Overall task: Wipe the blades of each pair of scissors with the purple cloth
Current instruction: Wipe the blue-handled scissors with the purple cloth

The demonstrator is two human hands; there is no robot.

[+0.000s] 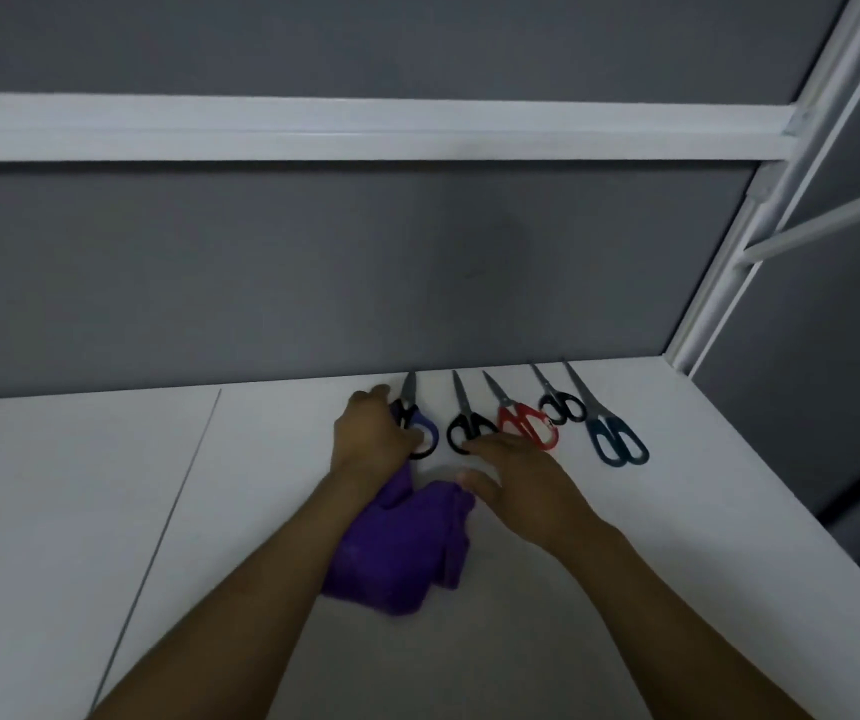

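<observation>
The left hand (pixel 373 433) grips the purple-handled scissors (pixel 425 433) at the row's nine-o'clock end. The right hand (pixel 516 475) lies flat, fingers straight, by the black pair (pixel 469 426). The purple cloth (pixel 397 553) sits at six o'clock of both.

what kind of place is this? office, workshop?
Probably a staged recording booth or cubicle, not a home: white table, grey partition panels in white frame rails, five scissors lined up near a purple cloth.
</observation>
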